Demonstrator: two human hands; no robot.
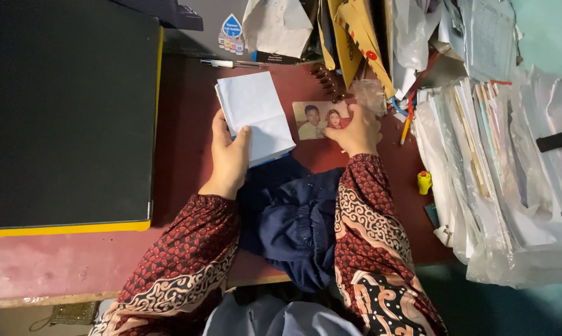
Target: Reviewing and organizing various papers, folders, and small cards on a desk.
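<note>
While held mid-frame over the red desk (188,124), paper stack (256,115) gripped at lower edge by left hand (229,155), thumb on top; photo (318,119) just right of it, flat on desk, right hand (357,132) pressing its right edge, fingers curled. Hands apart. Judged: stack light, floppy, liable to fan or slip, best pinched at an edge; photo thin, stiffer, glossy, best lifted by a corner. Blue cloth (293,218) below; plastic-wrapped papers (505,186) at right.
</note>
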